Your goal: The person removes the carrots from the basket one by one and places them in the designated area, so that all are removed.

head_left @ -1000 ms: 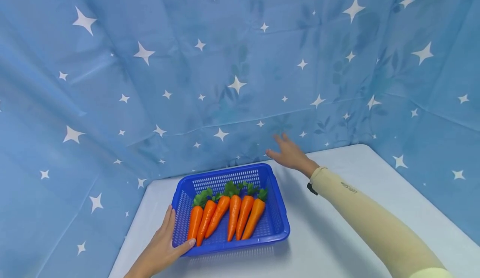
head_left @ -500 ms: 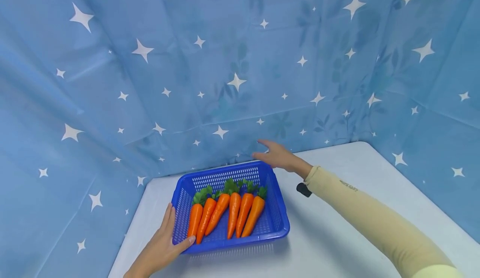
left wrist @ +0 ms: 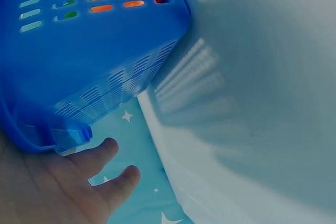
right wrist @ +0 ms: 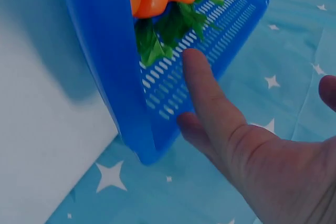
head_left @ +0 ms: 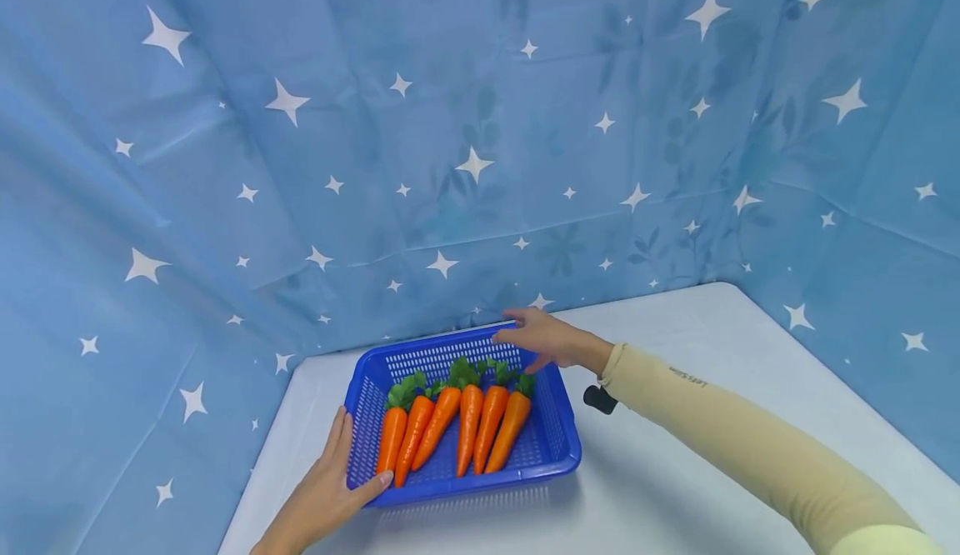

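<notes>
Fingers of the left hand (head_left: 324, 483) clasp the basket (head_left: 495, 488) at its near left corner, likely steadying it; the right hand (head_left: 553, 341) holds its fingers spread by the basket's far right corner, contact unclear. Carrots (head_left: 468, 430) lie inside, leaves (head_left: 462, 374) toward its far wall.

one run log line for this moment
blue basket: holds six carrots | left hand: touches near-left corner | right hand: at far-right corner, contact unclear

The carrots (head_left: 468, 430) can be reached over the near rim of the blue basket (head_left: 487, 487), its near left corner being blocked by the left hand (head_left: 318, 484), far right by the right hand (head_left: 549, 340), far side by the curtain (head_left: 525, 163).
</notes>
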A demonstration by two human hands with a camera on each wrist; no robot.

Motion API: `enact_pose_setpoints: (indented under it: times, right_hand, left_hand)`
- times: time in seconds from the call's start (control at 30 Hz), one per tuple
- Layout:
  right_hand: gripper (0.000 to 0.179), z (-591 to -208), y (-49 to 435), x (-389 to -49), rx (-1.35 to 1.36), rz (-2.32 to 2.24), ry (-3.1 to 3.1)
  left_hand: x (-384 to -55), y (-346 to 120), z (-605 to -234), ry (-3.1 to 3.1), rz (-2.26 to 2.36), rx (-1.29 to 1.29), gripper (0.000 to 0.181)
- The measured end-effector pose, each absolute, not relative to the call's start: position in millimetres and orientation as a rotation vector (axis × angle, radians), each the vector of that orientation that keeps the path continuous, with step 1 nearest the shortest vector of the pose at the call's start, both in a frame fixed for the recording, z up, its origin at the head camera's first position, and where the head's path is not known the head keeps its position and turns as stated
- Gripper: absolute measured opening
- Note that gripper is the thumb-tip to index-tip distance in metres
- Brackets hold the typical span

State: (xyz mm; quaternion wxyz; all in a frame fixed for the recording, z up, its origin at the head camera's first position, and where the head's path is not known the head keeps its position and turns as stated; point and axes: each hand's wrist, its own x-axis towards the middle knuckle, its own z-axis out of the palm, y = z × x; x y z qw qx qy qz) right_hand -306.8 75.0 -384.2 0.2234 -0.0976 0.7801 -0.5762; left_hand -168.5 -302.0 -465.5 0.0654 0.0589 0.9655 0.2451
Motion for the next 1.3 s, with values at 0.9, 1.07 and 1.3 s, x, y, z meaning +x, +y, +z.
enact_pose_setpoints:
  times: [0.9, 1.07, 1.3]
  right_hand:
    - [0.065, -416.8, 48.0, -292.3, 0.190, -1.662, 2.025]
    - [0.063, -421.8, 45.0, -291.1, 0.230, -1.660, 2.019]
    - [0.075, -420.2, 39.5, -294.2, 0.275, -1.647, 2.050]
  left_hand:
    - [-167.9, -298.2, -470.1, 2.906, 0.787, 0.129, 0.122]
    - [-167.0, -298.9, -471.2, 2.895, 0.791, 0.137, 0.122]
    - [-167.4, -300.6, -469.3, 2.898, 0.789, 0.138, 0.121]
